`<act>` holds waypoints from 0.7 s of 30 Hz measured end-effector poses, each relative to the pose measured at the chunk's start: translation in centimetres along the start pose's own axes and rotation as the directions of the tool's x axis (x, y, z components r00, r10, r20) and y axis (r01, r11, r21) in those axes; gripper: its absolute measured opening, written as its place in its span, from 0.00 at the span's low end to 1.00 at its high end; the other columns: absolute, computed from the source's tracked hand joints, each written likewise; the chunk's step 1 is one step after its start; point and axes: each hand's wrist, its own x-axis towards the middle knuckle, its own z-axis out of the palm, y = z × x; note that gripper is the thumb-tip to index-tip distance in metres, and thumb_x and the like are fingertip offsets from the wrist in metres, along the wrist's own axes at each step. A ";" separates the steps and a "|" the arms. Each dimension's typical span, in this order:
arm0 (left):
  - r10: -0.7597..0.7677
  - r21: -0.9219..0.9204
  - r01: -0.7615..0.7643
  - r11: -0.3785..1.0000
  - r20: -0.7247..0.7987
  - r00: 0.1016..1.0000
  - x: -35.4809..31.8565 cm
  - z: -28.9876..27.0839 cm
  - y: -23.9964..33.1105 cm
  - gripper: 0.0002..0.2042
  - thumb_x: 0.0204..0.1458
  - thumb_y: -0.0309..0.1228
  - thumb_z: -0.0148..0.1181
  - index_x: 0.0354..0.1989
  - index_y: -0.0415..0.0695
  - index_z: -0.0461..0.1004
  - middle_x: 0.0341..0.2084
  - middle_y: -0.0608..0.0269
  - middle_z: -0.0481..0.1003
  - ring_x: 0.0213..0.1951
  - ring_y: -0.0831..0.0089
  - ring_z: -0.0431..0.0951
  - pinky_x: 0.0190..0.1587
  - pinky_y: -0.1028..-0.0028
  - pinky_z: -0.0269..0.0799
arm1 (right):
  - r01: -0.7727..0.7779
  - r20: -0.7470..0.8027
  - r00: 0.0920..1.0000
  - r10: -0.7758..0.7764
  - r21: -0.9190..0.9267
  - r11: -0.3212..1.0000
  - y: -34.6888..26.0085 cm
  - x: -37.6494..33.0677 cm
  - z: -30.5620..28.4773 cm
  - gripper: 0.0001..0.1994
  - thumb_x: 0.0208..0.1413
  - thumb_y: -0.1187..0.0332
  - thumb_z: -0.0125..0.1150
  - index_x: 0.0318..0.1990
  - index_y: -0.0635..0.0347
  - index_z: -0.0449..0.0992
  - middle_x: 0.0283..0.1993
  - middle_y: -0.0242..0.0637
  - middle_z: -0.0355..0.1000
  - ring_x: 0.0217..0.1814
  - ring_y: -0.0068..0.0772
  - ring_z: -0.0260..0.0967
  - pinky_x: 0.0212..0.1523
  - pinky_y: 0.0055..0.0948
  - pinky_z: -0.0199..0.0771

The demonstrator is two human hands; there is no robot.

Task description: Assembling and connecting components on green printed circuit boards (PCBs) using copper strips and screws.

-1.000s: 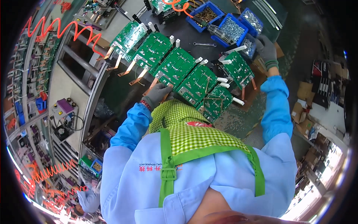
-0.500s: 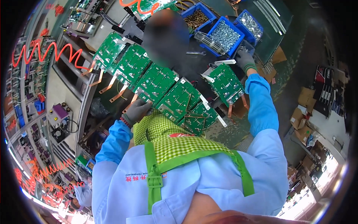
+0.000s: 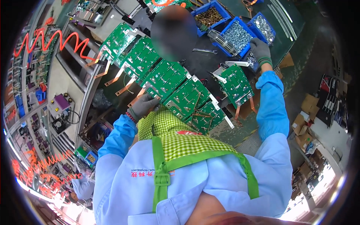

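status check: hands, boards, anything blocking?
Left hand in grey glove rests on row of green circuit boards. Right hand gloved, at blue bin of silver screws. Separate green board between them.

Both arms come up from the lower part of the view in light blue sleeves with elastic cuffs, and both hands wear grey knit gloves. The left arm bends at the elbow and runs up and inward; the left hand [image 3: 143, 106] lies palm down with its fingers [image 3: 153, 100] curled loosely forward. The right arm stretches almost straight up the right side of the view, far more extended than the left. The right hand [image 3: 260, 50] sits at its end, back toward the camera, fingers bent downward and away; whether they close on anything cannot be told.
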 end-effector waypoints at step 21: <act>-0.051 -0.023 0.050 0.998 -0.020 0.999 -0.1 -0.3 -0.3 0.10 0.54 0.31 0.57 0.37 0.35 0.70 0.29 0.62 0.72 0.28 0.77 0.73 0.31 0.77 0.73 | -0.028 -0.113 0.991 0.070 0.337 0.941 -7.3 -1.1 -6.5 0.14 0.49 0.59 0.62 0.41 0.55 0.77 0.32 0.39 0.76 0.32 0.28 0.72 0.35 0.28 0.70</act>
